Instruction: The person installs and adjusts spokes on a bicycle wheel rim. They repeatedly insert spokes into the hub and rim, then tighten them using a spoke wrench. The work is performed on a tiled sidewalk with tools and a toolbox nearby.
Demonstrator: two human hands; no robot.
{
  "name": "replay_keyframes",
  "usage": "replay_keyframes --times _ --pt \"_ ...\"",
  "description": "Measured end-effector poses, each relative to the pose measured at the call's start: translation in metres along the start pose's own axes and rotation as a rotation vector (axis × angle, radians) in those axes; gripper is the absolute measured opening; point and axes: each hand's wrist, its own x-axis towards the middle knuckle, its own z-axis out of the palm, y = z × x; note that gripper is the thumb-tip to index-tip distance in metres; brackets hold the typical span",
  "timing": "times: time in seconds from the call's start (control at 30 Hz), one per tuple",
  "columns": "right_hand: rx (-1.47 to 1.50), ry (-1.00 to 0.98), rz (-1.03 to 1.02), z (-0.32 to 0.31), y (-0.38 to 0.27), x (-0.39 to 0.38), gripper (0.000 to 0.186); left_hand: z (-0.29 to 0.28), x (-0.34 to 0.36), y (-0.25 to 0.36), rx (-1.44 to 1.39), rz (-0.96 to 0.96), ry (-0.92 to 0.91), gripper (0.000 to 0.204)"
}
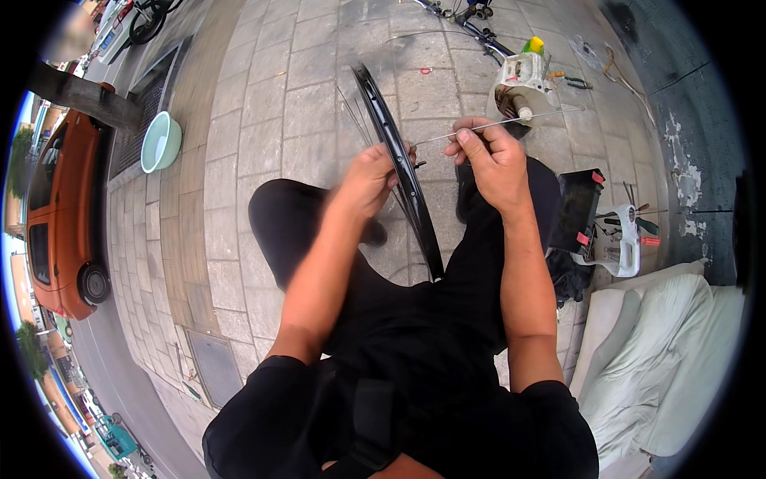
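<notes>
One person's [495, 431] right hand [499, 168] holds one spoke [550, 115], left hand [367, 184] one rim [388, 133].

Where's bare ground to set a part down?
Paving, mostly bare, between the light green basin and the black rim; also between basin and left knee. Crowded: the right side, with white container, black tray and pale cloth.
</notes>
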Motion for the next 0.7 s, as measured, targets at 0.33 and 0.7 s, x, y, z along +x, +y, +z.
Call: replay_keyframes --times 0.33,0.7 --pt "-0.275 0.060 -0.030 0.014 -0.024 -0.004 0.021 0.001 0.001 -0.003 -0.013 0.006 0.021 0.008" --pt "-0.418 0.374 -0.114 0.034 0.005 0.002 0.030 0.003 0.005 -0.009 -0.069 0.035 0.019 0.010"
